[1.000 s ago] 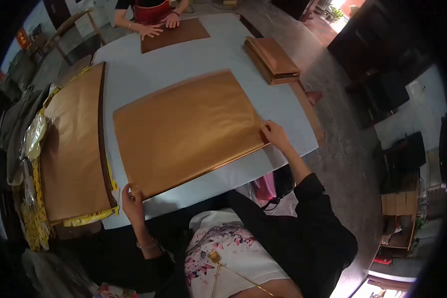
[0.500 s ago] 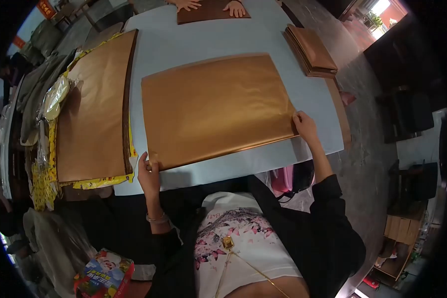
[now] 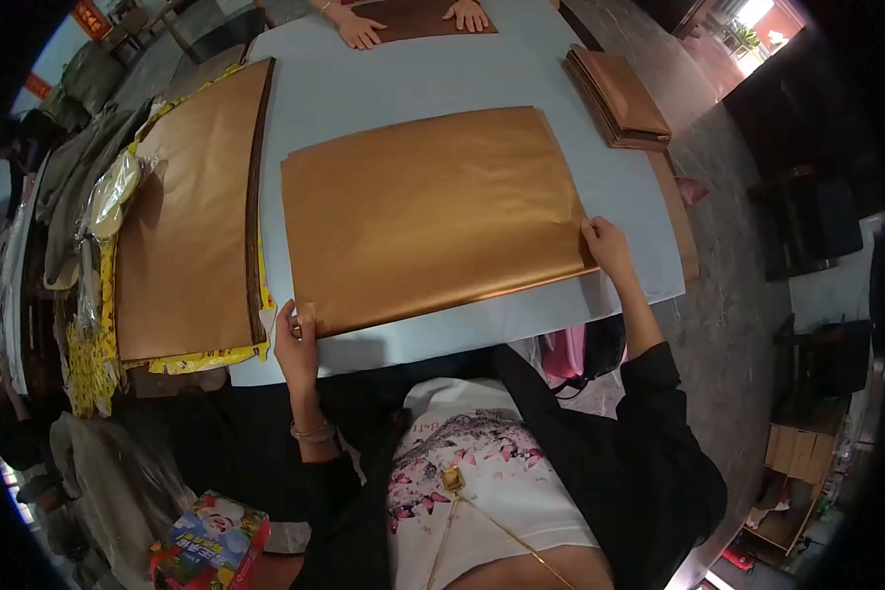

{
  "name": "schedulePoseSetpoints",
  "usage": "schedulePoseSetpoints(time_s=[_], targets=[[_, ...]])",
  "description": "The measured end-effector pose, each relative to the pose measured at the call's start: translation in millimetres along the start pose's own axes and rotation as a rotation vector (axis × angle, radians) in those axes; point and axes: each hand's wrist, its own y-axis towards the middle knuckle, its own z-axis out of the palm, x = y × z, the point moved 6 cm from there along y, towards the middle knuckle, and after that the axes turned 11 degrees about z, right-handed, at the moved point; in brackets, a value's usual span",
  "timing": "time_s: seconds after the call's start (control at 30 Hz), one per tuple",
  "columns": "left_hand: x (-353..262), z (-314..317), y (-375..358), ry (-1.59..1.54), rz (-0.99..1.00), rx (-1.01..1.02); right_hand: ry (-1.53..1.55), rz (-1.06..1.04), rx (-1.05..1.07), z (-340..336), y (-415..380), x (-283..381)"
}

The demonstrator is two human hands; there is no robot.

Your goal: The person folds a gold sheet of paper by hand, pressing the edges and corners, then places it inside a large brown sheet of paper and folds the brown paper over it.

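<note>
Two stacks of copper-coloured paper frame the scene: a tall pile (image 3: 182, 216) at the left of the frame and a folded bundle (image 3: 624, 98) at the upper right. Between them a large copper sheet (image 3: 428, 211) lies flat on the pale blue table (image 3: 383, 93). The left hand (image 3: 295, 344) pinches its lower-left corner; the right hand (image 3: 608, 246) pinches its lower-right corner, well apart. Another person's hands (image 3: 362, 31) press a darker sheet (image 3: 418, 18) at the top edge.

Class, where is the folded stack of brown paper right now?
In the head view, the folded stack lies at the table's far right edge, beyond the right hand.
</note>
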Motion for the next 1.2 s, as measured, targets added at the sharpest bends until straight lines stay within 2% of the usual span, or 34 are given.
schedulePoseSetpoints(time_s=[0.37,0.47,0.53,0.67,1.03,1.2], targets=[[-0.9,0.9,1.2,0.143,0.022,0.022,0.052,0.014,-0.036,8.8,3.2,-15.0],[-2.9,3.5,0.4,0.125,0.027,0.011,0.008,0.011,-0.060,1.8,-9.9,-2.6],[-3.6,4.1,0.1,0.115,0.050,-0.011,-0.208,0.062,-0.103,-2.1,-17.6,3.8],[-10.4,4.7,-0.7,0.110,0.048,-0.021,-0.171,0.110,-0.053,-2.0,-17.2,-0.5],[-11.3,5.7,0.1,0.144,0.007,0.007,-0.083,0.020,-0.078,1.9,-13.3,-0.7],[-11.3,7.5,0.7,0.165,0.033,0.007,-0.111,0.041,-0.075,5.7,-10.7,-2.1]])
